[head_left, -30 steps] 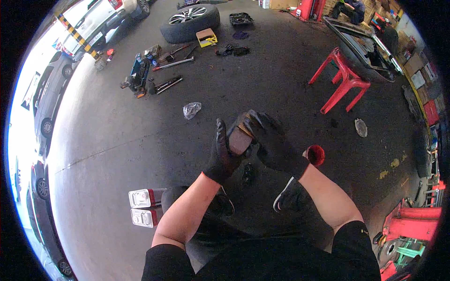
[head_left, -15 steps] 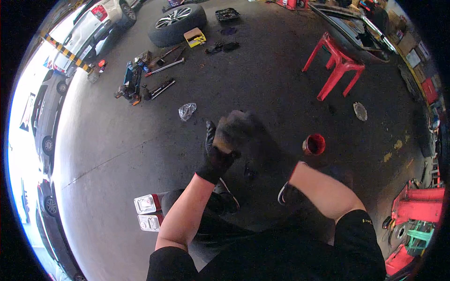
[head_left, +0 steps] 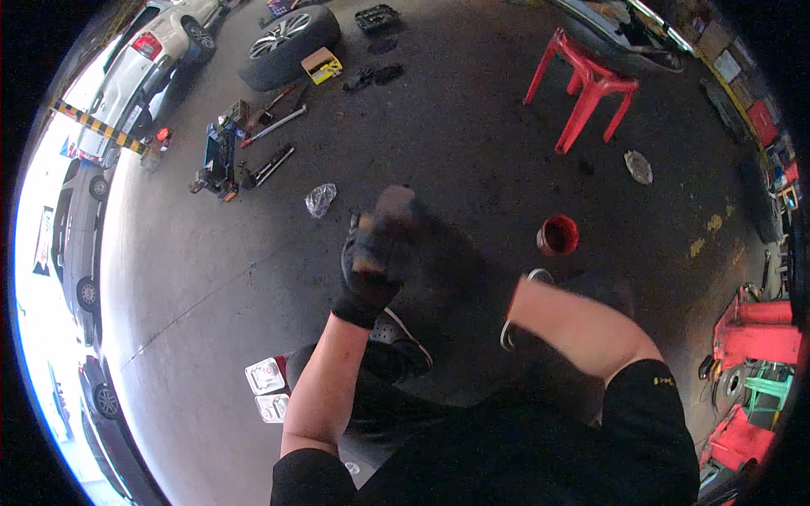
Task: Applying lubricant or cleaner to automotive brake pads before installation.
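My left hand (head_left: 369, 282), in a black glove, is raised in front of me above the floor. Its fingers are closed around a small piece with tan edges, mostly hidden, whose kind I cannot make out. Over that piece lies my right hand (head_left: 411, 234), also in a dark glove and badly smeared by motion. A blurred brownish patch shows at its far end; whether the right fingers grip anything cannot be told. Beyond the hands, a crumpled clear plastic bag (head_left: 321, 201) lies on the floor. A red tub (head_left: 558, 235) stands to the right.
Two clear-and-white packs (head_left: 266, 376) lie by my left leg. Ahead are hand tools (head_left: 221, 156), a yellow box (head_left: 321, 66) and a wheel (head_left: 288, 46). A red stool (head_left: 582, 80) stands far right, red equipment (head_left: 755, 333) nearer. Parked vehicles (head_left: 80, 244) line the left.
Both hands have shifted slightly left together, the right one still moving over the held piece. The view has turned, so floor things sit a little farther left and higher.
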Demonstrator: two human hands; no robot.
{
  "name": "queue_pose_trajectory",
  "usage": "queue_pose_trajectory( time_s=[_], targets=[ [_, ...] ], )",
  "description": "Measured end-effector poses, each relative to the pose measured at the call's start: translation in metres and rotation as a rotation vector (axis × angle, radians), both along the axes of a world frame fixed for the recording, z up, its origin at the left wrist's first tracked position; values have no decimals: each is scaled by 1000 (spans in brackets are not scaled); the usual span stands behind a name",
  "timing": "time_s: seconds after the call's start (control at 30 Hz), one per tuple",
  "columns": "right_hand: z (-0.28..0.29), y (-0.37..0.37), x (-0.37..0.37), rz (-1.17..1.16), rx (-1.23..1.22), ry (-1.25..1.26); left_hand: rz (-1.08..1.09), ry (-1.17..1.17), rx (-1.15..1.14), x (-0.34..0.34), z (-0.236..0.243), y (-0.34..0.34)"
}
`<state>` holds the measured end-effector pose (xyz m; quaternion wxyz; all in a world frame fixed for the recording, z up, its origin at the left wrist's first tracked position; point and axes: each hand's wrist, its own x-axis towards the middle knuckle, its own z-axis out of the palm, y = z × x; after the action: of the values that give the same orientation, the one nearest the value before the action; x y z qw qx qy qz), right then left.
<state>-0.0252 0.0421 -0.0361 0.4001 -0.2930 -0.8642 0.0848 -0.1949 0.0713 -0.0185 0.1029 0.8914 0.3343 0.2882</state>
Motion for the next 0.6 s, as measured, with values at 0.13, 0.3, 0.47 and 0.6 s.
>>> queue_pose_trajectory(
  time_s=[0.13, 0.3, 0.47, 0.6],
  targets=[
    [17, 8, 15, -166, -198, -8, -19, -97, -89, -2, 2, -5],
    [21, 11, 21, -168, 55, -48, -281, -938, -1240, -4, -13, 3],
    [40, 20, 51, -252, -76, -98, -170, -1549, -1914, 0, 4, -5],
    [53, 14, 50, -238, 1, -73, -281, -1580, -1924, -6, -2, -8]
  ],
)
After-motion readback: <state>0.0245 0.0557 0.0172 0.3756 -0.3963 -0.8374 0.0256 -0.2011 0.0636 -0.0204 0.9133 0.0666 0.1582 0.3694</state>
